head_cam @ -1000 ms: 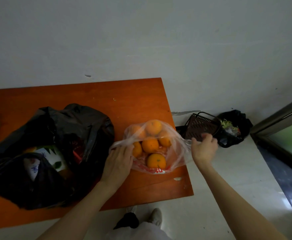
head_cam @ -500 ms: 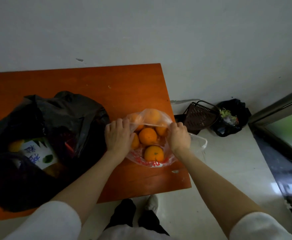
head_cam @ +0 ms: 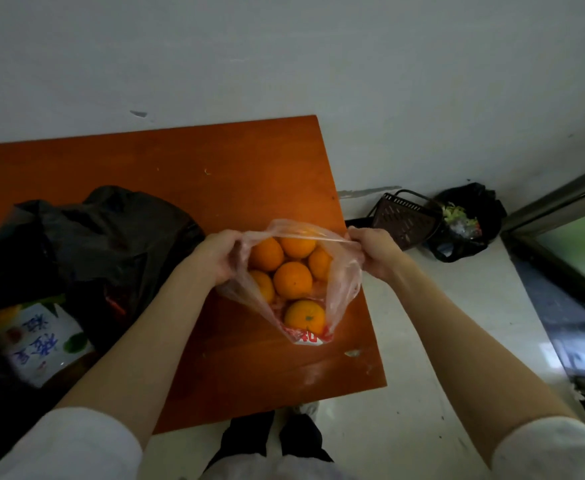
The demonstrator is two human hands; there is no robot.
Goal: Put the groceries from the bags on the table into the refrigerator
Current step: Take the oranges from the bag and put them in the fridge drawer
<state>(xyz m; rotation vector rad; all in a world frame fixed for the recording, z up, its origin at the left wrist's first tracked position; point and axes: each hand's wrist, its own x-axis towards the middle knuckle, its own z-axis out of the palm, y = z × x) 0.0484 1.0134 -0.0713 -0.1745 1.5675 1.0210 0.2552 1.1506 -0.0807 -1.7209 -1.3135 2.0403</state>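
Observation:
A clear plastic bag (head_cam: 344, 282) with red print holds several oranges (head_cam: 292, 279) near the right edge of the orange table (head_cam: 215, 168). My left hand (head_cam: 216, 255) grips the bag's left rim and my right hand (head_cam: 374, 251) grips its right rim, so the mouth is stretched wide between them. To the left lies a large black bag (head_cam: 111, 237) with a white and blue carton (head_cam: 41, 341) showing in its opening. The refrigerator is out of view.
The table stands against a pale wall. On the floor to the right sit a dark perforated basket (head_cam: 405, 223) and a black rubbish bag (head_cam: 468, 223) with scraps. A metal-framed glass door (head_cam: 568, 237) is at the far right. My feet are below the table's front edge.
Both hands have taken the bag's rim and pulled apart, my right hand moving right. The bag's mouth now gapes open over the oranges.

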